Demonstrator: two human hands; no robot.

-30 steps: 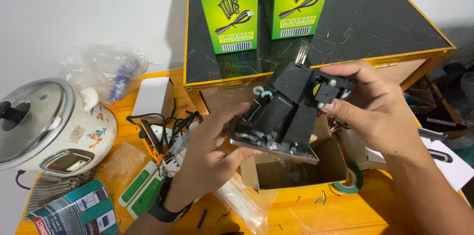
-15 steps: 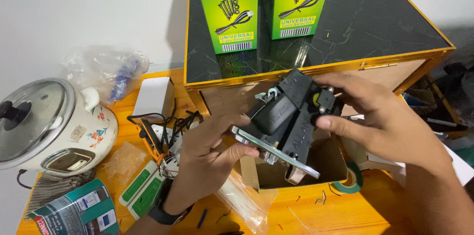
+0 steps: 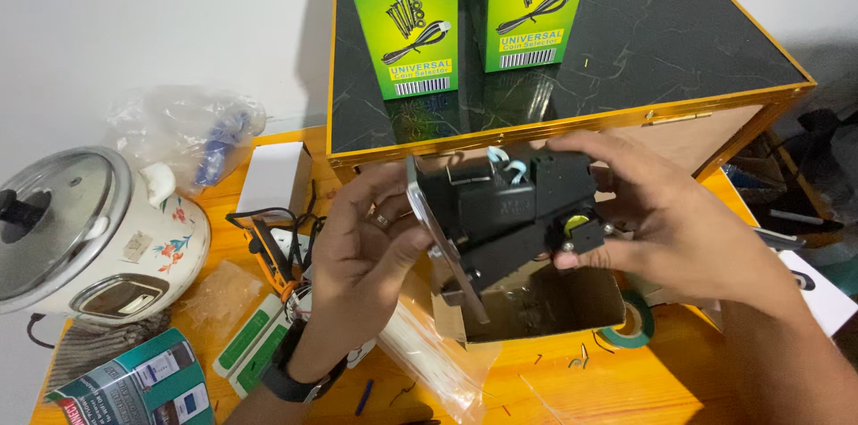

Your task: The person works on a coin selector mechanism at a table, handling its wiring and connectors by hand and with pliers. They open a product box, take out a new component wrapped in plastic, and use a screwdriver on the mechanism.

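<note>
Both hands hold one black plastic mechanism with a flat metal faceplate point(image 3: 500, 219) in the air, just above an open brown cardboard box point(image 3: 545, 304). The left hand point(image 3: 366, 237) is curled about the faceplate edge, thumb near its lower part and fingers behind; the right hand point(image 3: 679, 228) grips the far right side of the black body, its thumb beside a small yellow knob point(image 3: 575, 224). Short white wires point(image 3: 508, 166) loop from the top of the mechanism. Beyond the hands stands a low cabinet with a dark marbled top and orange edging point(image 3: 643, 41), carrying two tall green cartons point(image 3: 407, 14). To the left on the orange table point(image 3: 679, 380) lie a tangle of black cables point(image 3: 286, 237), a clear plastic bag point(image 3: 179, 134) and a white rice cooker with a metal lid point(image 3: 80, 237).

Risks, as judged: the grip is by fingertips on edges, so a slip would likely drop the mechanism onto the box rim; the exposed wires could snag on a finger.
</note>
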